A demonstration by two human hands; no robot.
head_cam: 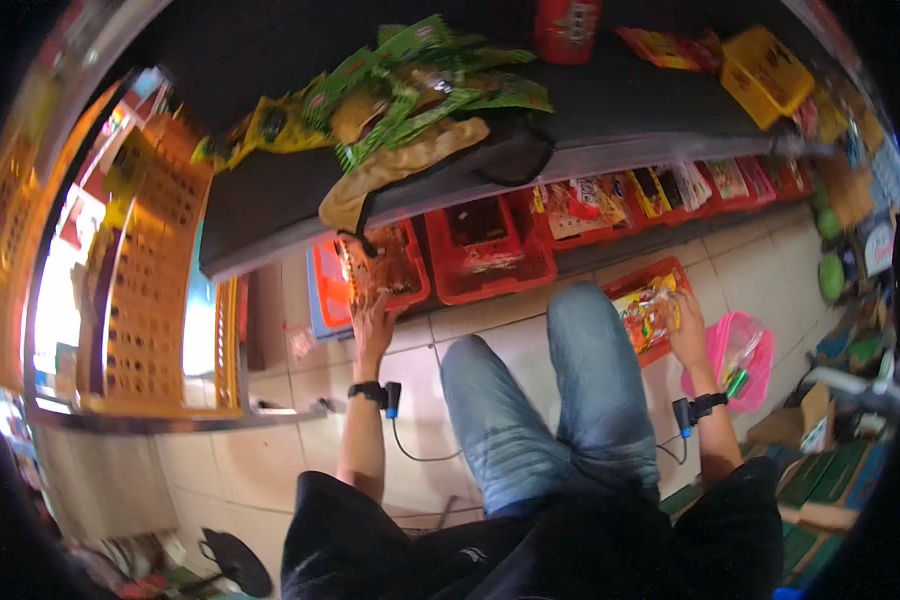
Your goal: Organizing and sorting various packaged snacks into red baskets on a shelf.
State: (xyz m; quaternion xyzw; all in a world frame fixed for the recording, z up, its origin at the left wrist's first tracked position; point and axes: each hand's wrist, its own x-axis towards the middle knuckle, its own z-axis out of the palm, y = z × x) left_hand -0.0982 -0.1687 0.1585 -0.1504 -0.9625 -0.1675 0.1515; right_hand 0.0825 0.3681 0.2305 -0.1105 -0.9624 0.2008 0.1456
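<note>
My left hand reaches to the near edge of a red plastic bin on the floor under the shelf. Its fingers are on a reddish-brown snack packet at the bin's left side; the fingertips are partly hidden. Beside my right knee, my right hand rests at the right side of a smaller red basket. Yellow and red snack packets lie in that basket, and my fingers touch a shiny one. Blur hides whether they close on it. Both wrists wear black bands with a small cabled device.
Green-striped packets are heaped on the dark shelf, with a red can and a yellow basket. Red bins of packets line the floor below. A pink basket stands right; an orange slatted crate stands left.
</note>
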